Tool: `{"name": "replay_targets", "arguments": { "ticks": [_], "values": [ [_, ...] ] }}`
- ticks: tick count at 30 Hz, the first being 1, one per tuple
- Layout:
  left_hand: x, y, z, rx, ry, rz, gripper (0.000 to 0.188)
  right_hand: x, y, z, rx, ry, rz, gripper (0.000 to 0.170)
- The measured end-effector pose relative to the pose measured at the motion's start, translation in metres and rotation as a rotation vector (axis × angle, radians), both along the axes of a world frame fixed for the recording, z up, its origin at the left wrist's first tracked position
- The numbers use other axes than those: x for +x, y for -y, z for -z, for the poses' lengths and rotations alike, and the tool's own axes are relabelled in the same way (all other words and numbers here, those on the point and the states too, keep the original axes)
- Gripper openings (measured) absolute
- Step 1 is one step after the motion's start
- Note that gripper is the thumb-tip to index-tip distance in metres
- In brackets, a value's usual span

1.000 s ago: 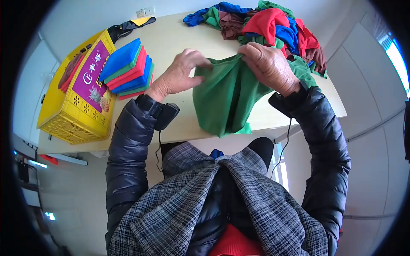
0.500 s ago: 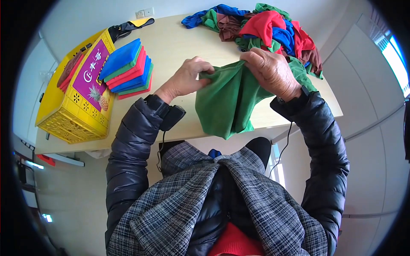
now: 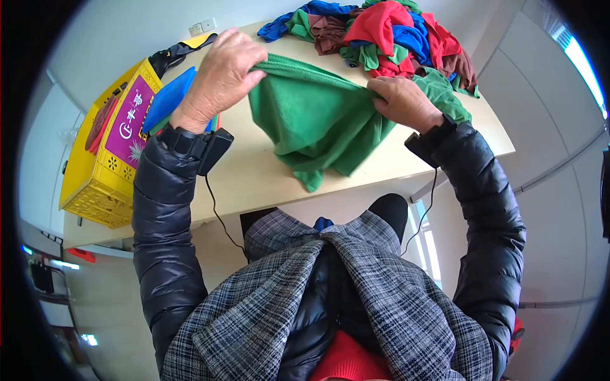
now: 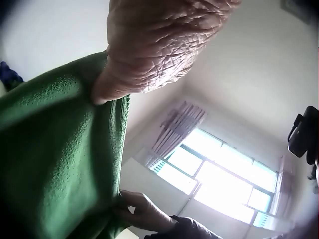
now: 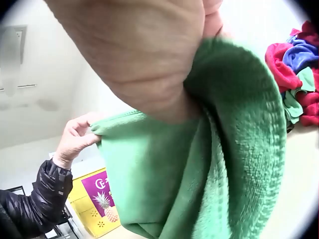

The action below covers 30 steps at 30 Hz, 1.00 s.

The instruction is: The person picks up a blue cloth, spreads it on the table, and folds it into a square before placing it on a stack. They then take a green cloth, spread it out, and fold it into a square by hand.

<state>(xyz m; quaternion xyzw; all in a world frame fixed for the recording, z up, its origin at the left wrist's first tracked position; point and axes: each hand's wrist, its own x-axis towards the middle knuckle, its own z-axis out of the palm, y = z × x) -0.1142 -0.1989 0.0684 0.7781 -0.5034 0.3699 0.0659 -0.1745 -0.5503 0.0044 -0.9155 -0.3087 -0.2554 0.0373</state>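
A green cloth point(image 3: 311, 117) hangs between both hands above the table's front part, its top edge stretched and its lower folds drooping. My left hand point(image 3: 222, 79) pinches one corner at the upper left, thumb against fingers. At the other end of that edge, my right hand point(image 3: 406, 103) grips the cloth. In the left wrist view the left thumb presses on the cloth point(image 4: 65, 149), with the right hand point(image 4: 144, 211) lower down. The right wrist view has the cloth point(image 5: 149, 169) bunched under the right hand point(image 5: 149, 59), and the left hand point(image 5: 75, 139) pinching the far corner.
A yellow crate point(image 3: 105, 197) with cloths inside stands at the table's left. Beside it a stack of folded cloths point(image 3: 166, 101) is partly hidden by the left hand. A loose heap of red, blue, green and brown cloths point(image 3: 375, 32) lies at the back right.
My left hand has moved up and to the left, and now holds a corner of the green cloth. The cloth has spread wider. The right hand has shifted only slightly.
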Motion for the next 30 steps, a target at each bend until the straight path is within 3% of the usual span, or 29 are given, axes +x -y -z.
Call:
{"name": "replay_targets", "arguments": {
  "ticks": [4,9,12,13,15,17,20,22,24,26,29,30],
  "values": [
    [-0.002,0.007,-0.020,0.028,0.064,-0.001,0.021,0.003,0.017,0.007,0.036,-0.117,0.151,0.016],
    [0.005,-0.004,-0.030,-0.116,-0.074,-0.014,0.018,0.007,0.028,0.014,0.229,-0.240,0.097,0.019],
    [0.016,-0.020,-0.035,-0.184,-0.126,0.002,0.018,0.002,0.019,0.002,0.635,-0.619,-0.049,0.023],
    [0.019,-0.029,-0.039,-0.191,-0.218,-0.064,0.019,-0.003,0.014,-0.005,0.636,-0.620,-0.049,0.023],
    [0.024,-0.043,-0.044,-0.202,-0.404,-0.200,0.021,-0.025,0.000,-0.020,0.823,-0.872,-0.122,0.022],
    [0.040,-0.048,-0.037,-0.227,-0.436,-0.211,0.022,-0.028,-0.012,-0.019,0.919,-1.009,-0.161,0.022],
    [0.068,-0.043,-0.005,-0.277,-0.505,-0.230,0.025,-0.024,-0.025,-0.005,1.002,-1.160,-0.138,0.023],
    [0.083,-0.026,0.045,-0.213,-0.157,-0.265,0.028,-0.013,-0.032,0.028,1.136,-1.212,-0.083,0.024],
    [0.084,-0.006,0.100,-0.275,-0.256,-0.127,0.034,0.000,-0.039,0.076,1.400,-1.282,0.037,0.028],
    [0.007,0.041,0.121,-0.310,-0.794,-0.124,0.040,0.005,-0.044,0.120,1.473,-1.309,0.085,0.028],
    [-0.057,0.085,0.165,-0.288,-0.922,0.024,0.041,0.005,-0.049,0.155,1.606,-1.344,0.191,0.027],
    [-0.069,0.097,0.176,-0.299,-0.753,0.046,0.037,0.004,-0.050,0.159,1.622,-1.336,0.166,0.027]
  ]
}}
